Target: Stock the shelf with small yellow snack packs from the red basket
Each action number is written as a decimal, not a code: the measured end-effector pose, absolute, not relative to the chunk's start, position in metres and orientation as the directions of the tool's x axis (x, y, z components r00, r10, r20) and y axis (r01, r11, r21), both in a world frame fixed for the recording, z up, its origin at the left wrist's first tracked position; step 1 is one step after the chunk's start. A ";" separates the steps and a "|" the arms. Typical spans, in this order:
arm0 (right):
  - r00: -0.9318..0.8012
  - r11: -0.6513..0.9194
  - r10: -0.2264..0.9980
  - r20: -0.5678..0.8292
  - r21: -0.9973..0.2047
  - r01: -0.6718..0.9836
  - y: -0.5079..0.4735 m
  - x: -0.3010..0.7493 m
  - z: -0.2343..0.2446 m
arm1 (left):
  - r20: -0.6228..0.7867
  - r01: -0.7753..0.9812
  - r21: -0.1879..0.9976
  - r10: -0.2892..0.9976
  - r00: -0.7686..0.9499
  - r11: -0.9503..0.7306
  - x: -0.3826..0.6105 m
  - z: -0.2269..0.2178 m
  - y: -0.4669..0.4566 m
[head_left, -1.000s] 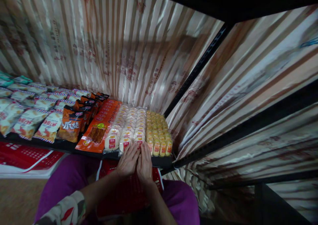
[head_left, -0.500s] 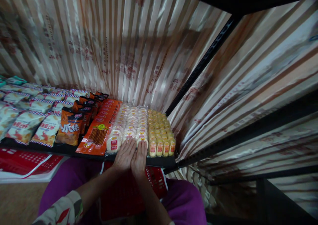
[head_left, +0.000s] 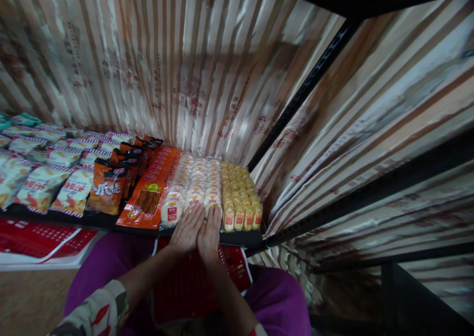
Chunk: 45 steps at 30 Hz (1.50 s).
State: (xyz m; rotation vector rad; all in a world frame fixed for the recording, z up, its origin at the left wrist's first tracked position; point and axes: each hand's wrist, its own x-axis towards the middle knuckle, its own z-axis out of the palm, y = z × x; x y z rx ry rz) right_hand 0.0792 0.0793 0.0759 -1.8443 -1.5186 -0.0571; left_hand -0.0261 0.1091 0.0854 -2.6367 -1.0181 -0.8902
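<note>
Side by side at the shelf's front edge, my left hand and my right hand lie flat against the fronts of the white round wrapped crackers. Their fingers are stretched out and point away from me; neither hand grips anything. These crackers stand in several rows running back to the curtain. To their right sit small yellow wrapped cakes, also in rows. On the left lies a flat orange snack packet with brown sticks showing in its window.
Orange-and-black snack bags and white snack bags fill the left of the black shelf. A striped curtain hangs behind. A black post rises at the right corner. A red bag is below, between my knees.
The view has shifted very slightly. Both hands stay flat against the cracker fronts, and the goods keep their places.
</note>
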 end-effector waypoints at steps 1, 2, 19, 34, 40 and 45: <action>0.284 -0.025 0.837 0.467 -0.486 0.874 0.078 0.080 0.079 | 0.606 0.662 0.054 0.551 0.574 -0.748 -0.026 0.088 0.107; 0.263 -0.016 0.843 0.470 -0.467 0.884 0.077 0.081 0.082 | 0.621 0.666 0.062 0.551 0.557 -0.744 -0.027 0.090 0.106; 0.111 -0.053 0.884 0.454 -0.138 0.989 0.107 0.085 0.109 | 0.599 0.876 0.257 0.779 0.187 -0.408 -0.065 0.108 0.122; 0.099 -0.054 0.888 0.448 -0.111 0.992 0.109 0.085 0.104 | 0.570 0.878 0.188 0.777 0.267 -0.440 -0.060 0.105 0.124; 0.107 -0.060 0.890 0.444 -0.120 0.991 0.108 0.084 0.107 | 0.573 0.876 0.192 0.775 0.266 -0.443 -0.059 0.102 0.124; 0.117 -0.063 0.900 0.419 -0.139 0.988 0.106 0.084 0.111 | 0.583 0.883 0.198 0.775 0.244 -0.426 -0.050 0.111 0.127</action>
